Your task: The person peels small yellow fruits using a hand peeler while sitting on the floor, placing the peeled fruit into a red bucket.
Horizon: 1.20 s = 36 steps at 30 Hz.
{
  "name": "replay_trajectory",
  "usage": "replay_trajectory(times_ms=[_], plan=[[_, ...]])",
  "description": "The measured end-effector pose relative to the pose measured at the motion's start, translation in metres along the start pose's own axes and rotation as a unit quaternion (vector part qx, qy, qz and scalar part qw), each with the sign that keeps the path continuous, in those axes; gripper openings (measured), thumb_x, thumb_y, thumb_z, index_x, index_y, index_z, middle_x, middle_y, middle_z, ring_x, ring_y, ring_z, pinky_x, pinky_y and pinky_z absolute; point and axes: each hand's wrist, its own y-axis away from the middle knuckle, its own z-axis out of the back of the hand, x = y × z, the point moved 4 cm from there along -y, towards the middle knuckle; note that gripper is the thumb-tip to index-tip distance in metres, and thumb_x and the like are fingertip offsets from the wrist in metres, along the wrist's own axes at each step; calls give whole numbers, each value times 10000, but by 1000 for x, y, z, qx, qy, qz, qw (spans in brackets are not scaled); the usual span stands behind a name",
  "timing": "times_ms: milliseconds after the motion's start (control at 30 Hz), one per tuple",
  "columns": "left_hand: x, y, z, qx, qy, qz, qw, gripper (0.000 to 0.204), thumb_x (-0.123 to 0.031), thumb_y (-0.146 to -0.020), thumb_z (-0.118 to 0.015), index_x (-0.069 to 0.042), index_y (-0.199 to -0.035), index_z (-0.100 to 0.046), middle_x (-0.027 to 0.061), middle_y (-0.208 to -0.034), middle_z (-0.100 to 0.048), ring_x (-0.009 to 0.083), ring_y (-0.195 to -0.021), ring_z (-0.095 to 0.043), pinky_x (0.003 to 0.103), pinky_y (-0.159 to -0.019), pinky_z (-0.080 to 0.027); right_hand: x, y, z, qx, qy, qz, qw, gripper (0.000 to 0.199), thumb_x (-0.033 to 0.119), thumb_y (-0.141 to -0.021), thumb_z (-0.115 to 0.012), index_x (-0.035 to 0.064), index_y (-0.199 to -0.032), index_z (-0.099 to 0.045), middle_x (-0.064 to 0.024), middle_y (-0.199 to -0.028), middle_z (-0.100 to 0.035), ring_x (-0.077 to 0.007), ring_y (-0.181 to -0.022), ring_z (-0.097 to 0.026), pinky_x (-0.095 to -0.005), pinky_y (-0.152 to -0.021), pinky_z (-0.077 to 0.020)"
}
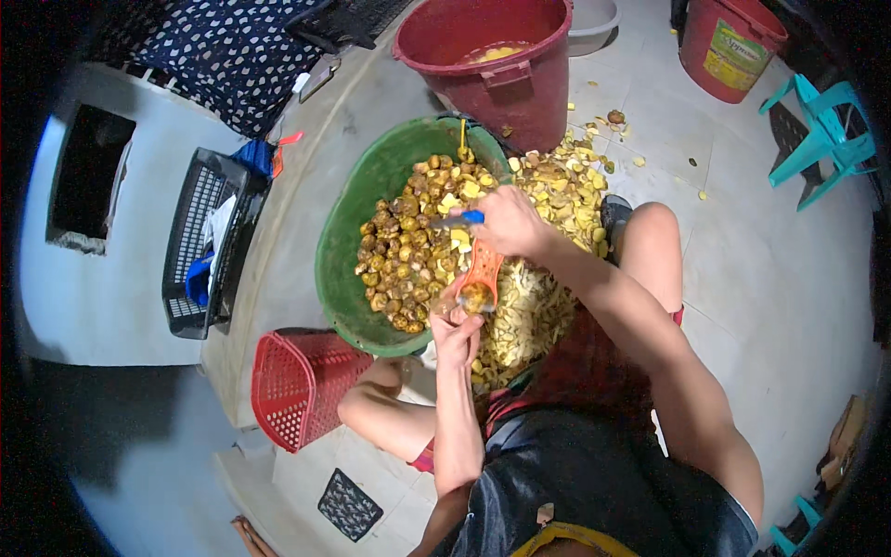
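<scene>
My left hand (453, 330) is closed round a small brown-yellow potato-like piece (477, 297). An orange plastic tool (484, 265) with holes spans from that piece up to below my right hand; which hand supports it I cannot tell. My right hand (513, 221) grips a blue-handled knife (471, 217), its blade pointing left over a wide green tub (336, 269). Inside the tub lie many round brown-yellow pieces (399, 232) and some pale yellow cut chunks (471, 188). Between my legs, pale slivers (524, 311) form a heap just below my hands.
Yellow peelings (585, 190) litter the floor to the right of the tub. Behind it stands a big red bucket (520, 102), and a red perforated basket (292, 390) leans at the near left. Farther off are a black crate (190, 232), another red bucket (724, 51) and a turquoise chair (821, 135).
</scene>
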Motion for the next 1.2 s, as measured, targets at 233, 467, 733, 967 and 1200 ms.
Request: replay_trajectory(times_ms=[233, 467, 733, 967, 1200], plan=[[6, 2, 7, -19, 90, -1, 996, 910, -241, -583, -875, 36, -1310, -403, 108, -1242, -531, 234, -1183, -489, 362, -1066, -321, 22, 2, 4, 25, 40, 62, 997, 286, 328, -840, -601, 63, -846, -708, -174, -668, -630, -328, -638, -645, -429, -639, -521], [11, 6, 8, -4, 203, -4, 979, 829, -177, -627, -851, 54, -1292, -412, 131, -1251, -531, 241, -1170, -506, 387, -1047, -351, 1, -6, 22, 10, 21, -30, 999, 239, 255, -833, -597, 55, -908, -704, -166, -697, -656, -290, -629, -652, -407, -654, -542], [9, 7, 5, -16, 164, -7, 986, 802, -157, -625, -843, 43, -1283, -432, 119, -1221, -553, 280, -1145, -523, 429, -1033, -367, 2, -5, 27, 18, -1, -42, 999, 264, 277, -866, -575, 44, -824, -690, -155, -693, -648, -282, -654, -655, -398, -649, -530], [8, 7, -2, -3, 161, -3, 987, 744, -215, -645, -841, 29, -1245, -475, 108, -1227, -556, 257, -1162, -514, 415, -1023, -399, -15, -8, 23, -34, 43, -60, 997, 294, 321, -834, -593, 49, -788, -695, -198, -693, -636, -361, -696, -646, -451, -699, -513], [13, 9, 4, -16, 248, 15, 969, 788, -225, -664, -820, 0, -1313, -434, 74, -1292, -531, 231, -1200, -491, 359, -1054, -387, -3, -6, 25, -1, 55, -36, 998, 262, 269, -841, -575, 39, -868, -697, -197, -697, -642, -338, -666, -653, -438, -675, -523]])
